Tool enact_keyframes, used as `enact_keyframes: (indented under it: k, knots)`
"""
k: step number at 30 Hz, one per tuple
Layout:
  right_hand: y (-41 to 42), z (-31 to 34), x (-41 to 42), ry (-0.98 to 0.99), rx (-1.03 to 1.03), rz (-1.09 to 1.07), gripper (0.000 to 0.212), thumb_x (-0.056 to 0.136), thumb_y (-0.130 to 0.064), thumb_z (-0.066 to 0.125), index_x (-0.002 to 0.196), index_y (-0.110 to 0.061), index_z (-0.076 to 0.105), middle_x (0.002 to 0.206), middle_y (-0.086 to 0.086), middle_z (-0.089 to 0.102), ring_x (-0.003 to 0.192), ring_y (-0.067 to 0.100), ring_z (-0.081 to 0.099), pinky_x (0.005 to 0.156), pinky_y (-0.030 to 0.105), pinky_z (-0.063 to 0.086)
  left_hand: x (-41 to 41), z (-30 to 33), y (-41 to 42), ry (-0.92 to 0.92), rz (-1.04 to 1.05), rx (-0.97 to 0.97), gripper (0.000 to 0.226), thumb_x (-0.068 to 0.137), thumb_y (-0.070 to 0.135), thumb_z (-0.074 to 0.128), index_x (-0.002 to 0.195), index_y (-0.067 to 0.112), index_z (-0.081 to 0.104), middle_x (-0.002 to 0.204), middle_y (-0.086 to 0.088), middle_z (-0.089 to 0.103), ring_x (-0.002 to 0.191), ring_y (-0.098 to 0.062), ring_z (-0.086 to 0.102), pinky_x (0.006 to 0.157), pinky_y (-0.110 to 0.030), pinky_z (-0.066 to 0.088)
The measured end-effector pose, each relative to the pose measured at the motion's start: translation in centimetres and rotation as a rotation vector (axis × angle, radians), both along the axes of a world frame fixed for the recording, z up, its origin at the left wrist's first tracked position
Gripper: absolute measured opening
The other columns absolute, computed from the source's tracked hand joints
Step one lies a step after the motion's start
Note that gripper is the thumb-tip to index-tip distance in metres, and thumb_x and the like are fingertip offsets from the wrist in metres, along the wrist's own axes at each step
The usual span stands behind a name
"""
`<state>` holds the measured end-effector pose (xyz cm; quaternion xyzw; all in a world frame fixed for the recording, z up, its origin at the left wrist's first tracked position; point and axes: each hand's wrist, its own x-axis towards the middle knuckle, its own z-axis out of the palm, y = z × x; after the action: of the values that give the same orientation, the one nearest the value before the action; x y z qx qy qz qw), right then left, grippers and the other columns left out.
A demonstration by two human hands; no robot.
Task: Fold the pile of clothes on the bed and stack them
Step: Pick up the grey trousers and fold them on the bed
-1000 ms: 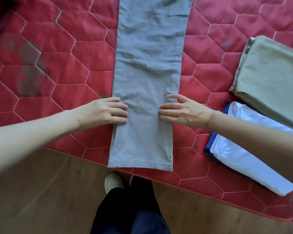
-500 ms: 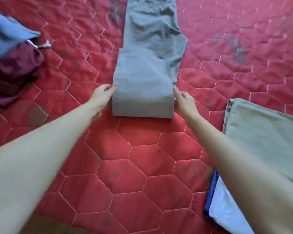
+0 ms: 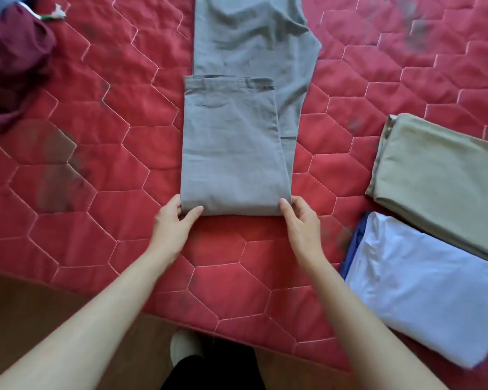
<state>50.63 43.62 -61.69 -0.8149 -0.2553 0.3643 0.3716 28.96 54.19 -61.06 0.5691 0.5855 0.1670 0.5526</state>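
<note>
Now grey trousers (image 3: 234, 153), folded edge pinched between left hand (image 3: 175, 220) and right hand (image 3: 302, 220).

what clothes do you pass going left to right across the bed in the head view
maroon garment → grey trousers, gripped at the folded edge by left hand and right hand → folded olive garment
</note>
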Motion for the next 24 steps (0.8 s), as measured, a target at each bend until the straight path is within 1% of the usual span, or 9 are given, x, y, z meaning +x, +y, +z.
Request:
enact_keyframes:
  k: [4,6,8,11,14,16,19,22,24]
  knots:
    - [-8.3,0.9,-4.1,-0.010,-0.111,-0.009,0.038,0.087,-0.054,0.046,0.087,-0.018,0.059,0.083,0.000,0.065,0.084,0.017,0.058,0.079,0.045,0.045,-4.0,0.7,-8.2,0.093,-0.009,-0.065,0.017,0.088,0.012,0.067,0.105,0.014,0.064,0.097,0.014,0.069,0.095,0.002,0.063,0.086,-0.027,0.048]
    - [-12.2,1.4,-6.1,0.003,-0.166,-0.008,0.038,0.087,-0.056,0.046,0.087,-0.021,0.059,0.085,0.001,0.064,0.085,0.018,0.058,0.079,0.044,0.046,-5.9,1.3,-11.7,0.112,-0.016,-0.117,0.017,0.088,0.013,0.068,0.103,0.020,0.064,0.097,0.018,0.068,0.094,0.007,0.062,0.087,-0.025,0.047]
    - [-15.2,2.0,-7.6,0.015,-0.203,0.002,0.033,0.090,-0.051,0.050,0.087,-0.020,0.060,0.084,0.003,0.063,0.084,0.017,0.055,0.078,0.043,0.045,-7.6,2.0,-14.3,0.137,-0.028,-0.166,0.019,0.087,0.016,0.069,0.103,0.027,0.063,0.097,0.021,0.067,0.096,0.004,0.062,0.088,-0.024,0.046]
    - [-17.1,2.7,-9.0,0.023,-0.244,0.017,0.023,0.094,-0.042,0.054,0.093,-0.021,0.062,0.090,0.001,0.064,0.089,0.017,0.055,0.083,0.044,0.047,-9.0,2.9,-15.7,0.163,-0.033,-0.191,0.014,0.085,0.034,0.069,0.098,0.030,0.066,0.096,0.020,0.070,0.099,-0.002,0.064,0.088,-0.028,0.047]
    - [-15.3,3.1,-9.0,-0.046,-0.241,0.009,0.029,0.089,-0.047,0.055,0.109,-0.027,0.061,0.099,-0.005,0.066,0.093,0.015,0.059,0.084,0.041,0.048,-8.1,3.5,-13.8,0.138,0.031,-0.185,0.012,0.086,0.035,0.067,0.091,0.025,0.069,0.091,0.009,0.074,0.092,-0.015,0.068,0.087,-0.041,0.051]
    - [-12.5,3.2,-8.2,-0.075,-0.208,-0.005,0.033,0.090,-0.043,0.059,0.118,-0.026,0.059,0.106,-0.006,0.067,0.099,0.014,0.061,0.088,0.038,0.047,-6.5,3.3,-11.0,0.130,0.112,-0.190,0.018,0.086,0.035,0.065,0.086,0.018,0.071,0.089,-0.003,0.074,0.087,-0.026,0.067,0.085,-0.047,0.051]
    - [-7.5,3.4,-6.9,-0.052,-0.172,-0.081,0.036,0.091,-0.038,0.062,0.122,-0.021,0.060,0.107,-0.007,0.067,0.103,0.013,0.061,0.092,0.033,0.045,-3.3,2.5,-5.8,0.058,0.250,-0.251,0.018,0.089,0.021,0.066,0.083,0.004,0.069,0.091,-0.017,0.071,0.079,-0.023,0.062,0.084,-0.050,0.053]
    - [-3.0,3.1,-5.7,-0.030,-0.178,-0.148,0.031,0.089,-0.035,0.063,0.114,-0.018,0.063,0.090,-0.008,0.065,0.096,0.016,0.061,0.089,0.034,0.045,-0.4,1.8,-1.3,0.008,0.292,-0.216,0.012,0.085,0.014,0.068,0.073,0.013,0.065,0.084,-0.010,0.068,0.078,-0.021,0.061,0.082,-0.053,0.054]
    - [-0.9,3.0,-5.0,-0.038,-0.174,-0.182,0.026,0.088,-0.032,0.063,0.110,-0.018,0.066,0.088,-0.007,0.069,0.094,0.017,0.063,0.088,0.034,0.047,0.9,1.8,0.8,-0.010,0.283,-0.154,0.009,0.078,0.016,0.069,0.070,0.018,0.065,0.085,-0.008,0.069,0.080,-0.021,0.062,0.083,-0.055,0.054]
